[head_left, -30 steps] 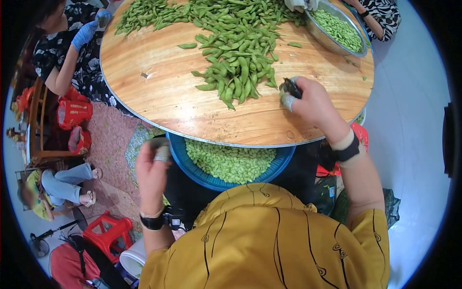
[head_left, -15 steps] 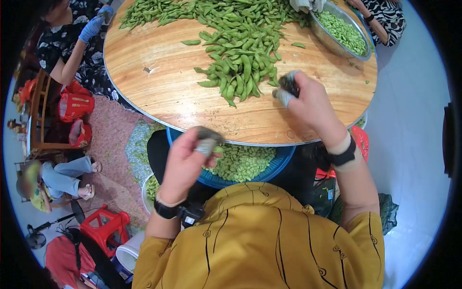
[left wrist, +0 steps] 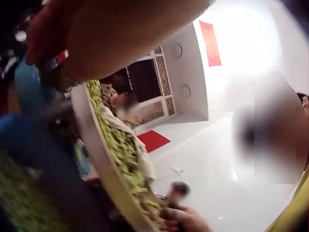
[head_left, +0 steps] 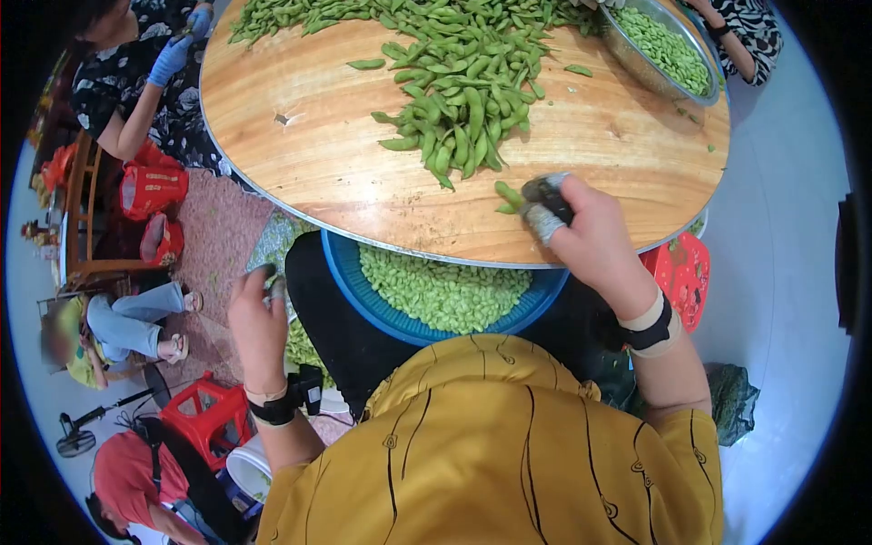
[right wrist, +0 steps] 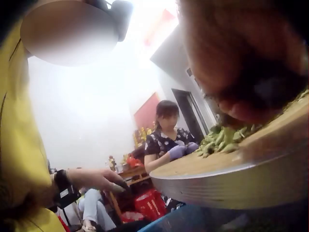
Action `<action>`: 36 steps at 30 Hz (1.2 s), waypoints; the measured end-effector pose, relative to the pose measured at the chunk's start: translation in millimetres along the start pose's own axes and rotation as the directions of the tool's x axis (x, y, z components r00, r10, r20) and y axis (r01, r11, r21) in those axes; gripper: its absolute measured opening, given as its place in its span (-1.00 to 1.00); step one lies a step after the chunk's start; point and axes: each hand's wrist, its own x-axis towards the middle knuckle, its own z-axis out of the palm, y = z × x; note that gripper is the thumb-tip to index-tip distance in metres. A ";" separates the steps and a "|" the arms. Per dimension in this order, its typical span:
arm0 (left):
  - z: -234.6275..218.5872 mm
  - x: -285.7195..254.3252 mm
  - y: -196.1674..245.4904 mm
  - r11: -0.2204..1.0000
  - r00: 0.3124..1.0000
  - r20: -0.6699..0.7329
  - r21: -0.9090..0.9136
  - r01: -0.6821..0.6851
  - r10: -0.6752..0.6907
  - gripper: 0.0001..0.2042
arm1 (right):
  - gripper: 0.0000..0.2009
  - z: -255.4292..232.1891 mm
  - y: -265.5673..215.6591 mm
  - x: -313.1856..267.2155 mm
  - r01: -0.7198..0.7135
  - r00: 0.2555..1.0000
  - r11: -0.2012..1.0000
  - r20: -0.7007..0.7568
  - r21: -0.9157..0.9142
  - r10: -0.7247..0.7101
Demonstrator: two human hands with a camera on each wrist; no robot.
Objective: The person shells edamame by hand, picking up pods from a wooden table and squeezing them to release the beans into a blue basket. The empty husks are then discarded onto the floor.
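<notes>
My right hand (head_left: 590,232) pinches a couple of green edamame pods (head_left: 509,195) between its wrapped thumb and finger, close over the near part of the round wooden table (head_left: 327,191). A heap of edamame pods (head_left: 463,127) lies just beyond. My left hand (head_left: 257,327) is out to the left of the blue basin (head_left: 341,286), thumb and fingers loosely extended. Its fingertips wear dark and grey coverings, with a small green bit showing by them. Shelled beans (head_left: 445,291) fill the basin under the table's edge. In the right wrist view, the left hand (right wrist: 99,180) reaches out low down.
A metal bowl of shelled beans (head_left: 658,45) stands at the table's far right. Green pieces (head_left: 304,350) lie below the left hand. A red stool (head_left: 209,413) and a white bucket (head_left: 247,468) are at lower left. A person in blue gloves (head_left: 170,62) sits across at left.
My left hand came in over the basin, then swung back out to the left. My right hand has shifted nearer the table's front edge, and pods now stick out from its fingertips.
</notes>
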 end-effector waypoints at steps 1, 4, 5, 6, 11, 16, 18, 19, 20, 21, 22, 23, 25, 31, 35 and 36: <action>-0.3 5.2 13.1 0.993 0.996 0.064 -0.098 -0.059 0.065 -0.80 | -0.82 -0.9 -0.7 -3.2 -0.028 0.998 0.990 -0.060 0.137 0.037; 2.1 6.7 81.9 0.870 0.962 0.169 -0.480 -0.109 0.214 -0.83 | -0.84 -8.4 -14.2 -15.3 -0.221 0.968 0.882 -0.019 0.416 0.252; 3.3 6.6 101.9 0.814 0.934 0.207 -0.567 -0.128 0.291 -0.83 | -0.86 -6.1 -17.7 -19.5 -0.125 0.981 0.895 -0.079 0.428 0.175; 2.7 7.5 121.0 0.731 0.890 0.301 -0.680 -0.053 0.344 -0.81 | -0.87 -3.0 -21.3 -24.6 -0.027 0.985 0.901 -0.140 0.433 0.097; 25.7 4.2 170.2 0.410 0.674 0.613 -0.785 0.464 0.412 -0.78 | -0.81 22.5 -28.2 -51.4 0.230 0.960 0.973 -0.163 -0.005 -0.227; 43.9 1.8 167.7 0.244 0.803 0.544 -0.836 0.492 0.245 -0.81 | -0.77 23.6 -17.8 -48.2 0.082 0.996 0.926 -0.073 0.368 -0.059; 37.7 3.2 163.6 0.315 0.798 0.550 -0.824 0.470 0.247 -0.80 | -0.71 17.3 -17.6 -46.8 -0.083 0.996 0.896 0.076 0.435 0.055; 35.2 3.9 162.2 0.378 0.792 0.555 -0.811 0.446 0.256 -0.78 | -0.68 17.6 -10.8 -45.9 -0.036 0.996 0.922 0.092 0.386 0.001; 36.8 3.0 160.8 0.381 0.793 0.555 -0.810 0.445 0.253 -0.78 | -0.68 16.8 -11.9 -44.9 -0.035 0.996 0.920 0.093 0.390 -0.002; 40.5 1.5 158.6 0.354 0.789 0.544 -0.825 0.441 0.285 -0.78 | -0.67 14.8 -14.5 -44.4 -0.029 0.992 0.905 0.121 0.425 -0.025; 42.5 0.5 157.5 0.326 0.783 0.533 -0.838 0.438 0.319 -0.77 | -0.67 12.9 -17.0 -44.1 -0.026 0.988 0.888 0.147 0.459 -0.047; 42.1 0.2 158.6 0.332 0.780 0.537 -0.836 0.438 0.321 -0.77 | -0.67 11.4 -19.5 -43.9 -0.028 0.989 0.885 0.144 0.464 -0.044; 37.2 -4.8 163.3 0.373 0.782 0.515 -0.843 0.387 0.353 -0.79 | -0.64 7.3 -24.9 -47.9 -0.092 0.974 0.867 0.224 0.490 -0.023; 39.3 1.1 158.7 0.663 0.802 0.093 -0.622 -0.416 0.590 -0.83 | -0.68 0.2 -19.4 -46.5 -0.352 0.898 0.690 0.436 0.632 0.058; 35.8 5.1 158.9 0.721 0.773 0.105 -0.458 -0.521 0.625 -0.84 | -0.70 8.0 -7.8 -40.0 -0.377 0.888 0.616 0.460 0.692 0.026; 38.9 5.4 156.5 0.699 0.767 0.089 -0.488 -0.523 0.636 -0.87 | -0.70 9.8 -6.9 -39.4 -0.422 0.874 0.555 0.485 0.717 0.037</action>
